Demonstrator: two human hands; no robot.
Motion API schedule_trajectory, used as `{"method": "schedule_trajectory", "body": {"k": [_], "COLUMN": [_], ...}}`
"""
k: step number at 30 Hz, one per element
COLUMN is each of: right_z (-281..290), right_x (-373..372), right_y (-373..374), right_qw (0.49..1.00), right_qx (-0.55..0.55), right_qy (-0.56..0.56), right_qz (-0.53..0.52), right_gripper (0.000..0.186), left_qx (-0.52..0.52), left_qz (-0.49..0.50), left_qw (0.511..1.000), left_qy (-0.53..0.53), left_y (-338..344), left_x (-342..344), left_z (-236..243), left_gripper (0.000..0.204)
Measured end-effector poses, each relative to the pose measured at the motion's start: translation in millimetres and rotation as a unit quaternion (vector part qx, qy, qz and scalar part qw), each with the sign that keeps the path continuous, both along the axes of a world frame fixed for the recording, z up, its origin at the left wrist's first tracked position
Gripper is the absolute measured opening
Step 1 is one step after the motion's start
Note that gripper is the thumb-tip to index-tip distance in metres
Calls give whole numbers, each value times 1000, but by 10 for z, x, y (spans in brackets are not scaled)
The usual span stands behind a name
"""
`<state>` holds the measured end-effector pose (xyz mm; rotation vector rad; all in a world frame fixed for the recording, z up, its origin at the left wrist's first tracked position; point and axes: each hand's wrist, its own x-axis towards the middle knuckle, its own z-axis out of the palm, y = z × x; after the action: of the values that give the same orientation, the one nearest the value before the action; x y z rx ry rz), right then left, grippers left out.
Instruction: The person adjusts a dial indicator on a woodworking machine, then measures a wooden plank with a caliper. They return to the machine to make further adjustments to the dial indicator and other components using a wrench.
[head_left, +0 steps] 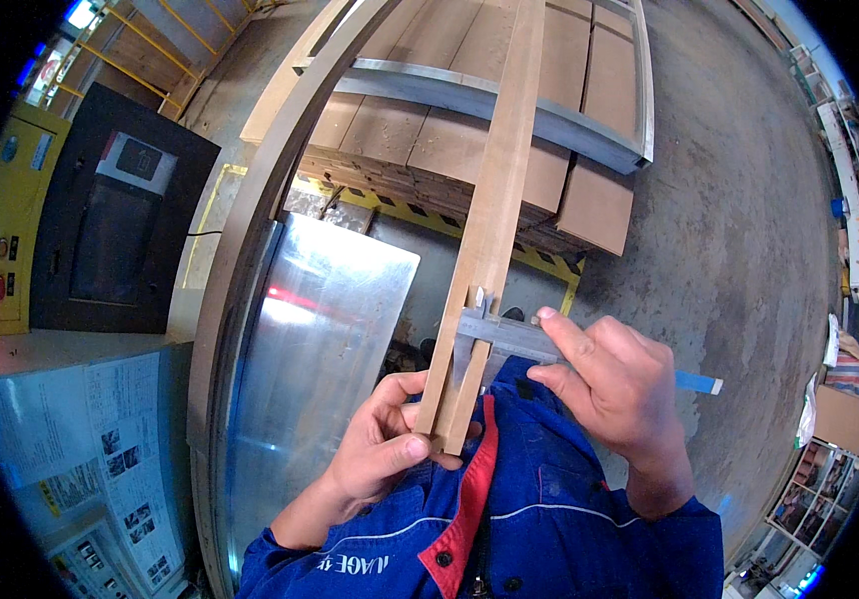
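A long, light-brown grooved wooden strip [497, 210] runs away from me, its near end close to my chest. My left hand [382, 439] is closed round that near end, thumb against its side and fingers partly hidden beneath. In my right hand [609, 374] is a metal vernier caliper [509, 336], gripped between thumb and fingers. The caliper lies across the strip a little beyond my left hand, with its jaws at the strip's groove. Whether the jaws press on the wood I cannot tell. The caliper's beam end sticks out past my right hand.
Beyond stands a stack of brown boards [579, 190] with a metal frame [589, 135] across it. To the left are a shiny metal plate [330, 299], a long curved-looking rail [225, 299], and a yellow control cabinet [15, 215] with a dark screen panel. Shelves [817, 479] line the far right.
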<state>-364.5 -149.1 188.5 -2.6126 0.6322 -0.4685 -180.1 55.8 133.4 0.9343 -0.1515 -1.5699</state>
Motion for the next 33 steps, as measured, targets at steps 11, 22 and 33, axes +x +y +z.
{"method": "schedule_trajectory", "body": {"k": [11,22,33], "right_z": [-15,-17,-30], "right_x": [-18,-47,-51], "right_y": [-8,-15,-34], "right_qw": [1000,1000,1000], "right_qx": [-16,-4,-6], "right_qy": [4,5,-10], "right_qz": [1,-1,12], "right_gripper": [52,52,51], "left_qx": [-2,-21,-2], "left_qz": [0,1,-3], "left_qw": [1000,1000,1000], "left_qy": [-4,18,-20], "left_y": [-8,35,16], "left_x": [-12,-17,-34], "left_z": [13,-88,-56], "left_gripper": [87,83,87]}}
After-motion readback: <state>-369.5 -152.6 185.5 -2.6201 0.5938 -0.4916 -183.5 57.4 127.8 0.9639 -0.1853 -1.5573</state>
